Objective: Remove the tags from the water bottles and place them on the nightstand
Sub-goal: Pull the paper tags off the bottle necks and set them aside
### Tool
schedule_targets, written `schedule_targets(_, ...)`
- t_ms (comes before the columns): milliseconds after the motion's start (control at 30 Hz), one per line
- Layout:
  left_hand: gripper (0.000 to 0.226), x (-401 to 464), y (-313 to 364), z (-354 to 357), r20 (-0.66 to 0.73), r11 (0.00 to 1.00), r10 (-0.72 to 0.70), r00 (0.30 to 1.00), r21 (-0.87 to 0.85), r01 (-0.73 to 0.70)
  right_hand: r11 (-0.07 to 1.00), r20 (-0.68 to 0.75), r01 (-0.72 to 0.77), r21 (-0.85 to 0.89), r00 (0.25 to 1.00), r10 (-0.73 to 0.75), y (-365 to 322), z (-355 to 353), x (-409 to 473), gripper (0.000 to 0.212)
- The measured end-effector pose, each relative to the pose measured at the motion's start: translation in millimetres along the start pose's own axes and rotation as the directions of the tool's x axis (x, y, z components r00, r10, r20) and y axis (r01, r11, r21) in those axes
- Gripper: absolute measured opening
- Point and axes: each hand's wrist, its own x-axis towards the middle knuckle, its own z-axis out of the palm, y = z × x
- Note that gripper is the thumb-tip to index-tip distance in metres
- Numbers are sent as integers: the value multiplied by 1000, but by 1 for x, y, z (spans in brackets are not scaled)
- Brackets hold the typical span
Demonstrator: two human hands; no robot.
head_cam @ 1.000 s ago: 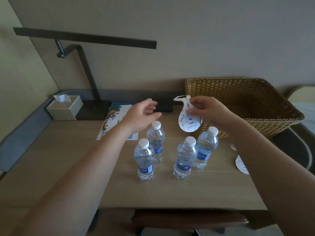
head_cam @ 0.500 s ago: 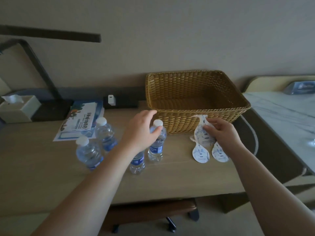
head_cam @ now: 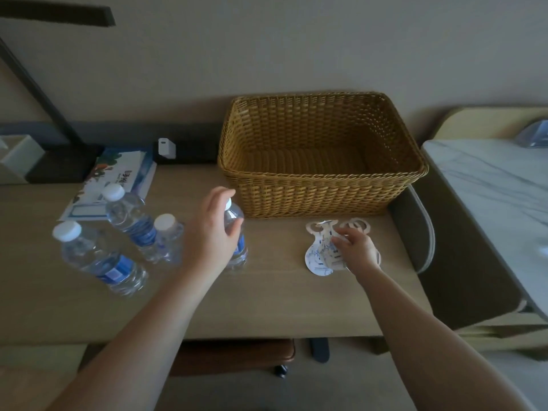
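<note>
Several clear water bottles with white caps and blue labels stand on the wooden desk [head_cam: 267,304]; two are at the left [head_cam: 98,259] [head_cam: 130,221] and a third [head_cam: 167,238] stands beside my wrist. My left hand [head_cam: 213,229] curls around the neck of the bottle [head_cam: 238,247] nearest the basket. No tag shows on any bottle. White, blue-printed paper tags [head_cam: 318,256] lie in a small overlapping pile in front of the basket. My right hand [head_cam: 355,247] rests on that pile, fingertips holding the top tag against the desk.
An empty wicker basket [head_cam: 323,185] stands at the back of the desk. A booklet [head_cam: 118,179], a lamp base [head_cam: 59,164], a tissue box [head_cam: 17,158] and a white charger [head_cam: 166,148] sit at the back left. A marble-topped nightstand [head_cam: 489,185] lies to the right.
My right hand carried the tag from above the bottles down onto the pile by the basket. My left hand settled around the bottle nearest the basket. My view swung right.
</note>
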Motion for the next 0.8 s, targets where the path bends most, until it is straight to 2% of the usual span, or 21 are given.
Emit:
schedule_targets(133, 46, 1, 1, 2, -17, 1000, -12, 1000, -17, 11, 1000, 16, 25, -7, 1000, -25, 0, 15, 11, 28)
schedule_targets(233, 47, 0, 1, 2, -16, 1000, -6, 1000, -14, 6, 996, 4, 0, -93, 1000, 0, 0, 20, 11, 32)
schedule_targets(367, 47, 0, -1, 2, -19, 1000, -3, 1000, -29, 2, 930, -34, 201, -309, 974, -222, 6, 21, -4, 42)
schedule_targets(467, 46, 0, -1, 3, -27, 999, -6, 1000, -35, 5, 817, 105, 327, -474, 943, -316, 19, 27, -20, 40)
schedule_targets(567, 47, 0, -1, 4, -29, 999, -4, 1000, -39, 3, 739, 239, 356, -573, 934, -264, 32, 35, -30, 46)
schedule_targets(667, 48, 0, -2, 3, -23, 999, -5, 1000, -37, 4, 767, 265, 310, -561, 946, -189, 36, 39, -36, 54)
schedule_targets(800, 48, -1, -3, 2, -20, 999, 1, 1000, -36, -2, 764, 277, 318, -562, 942, -189, 34, 40, -39, 60)
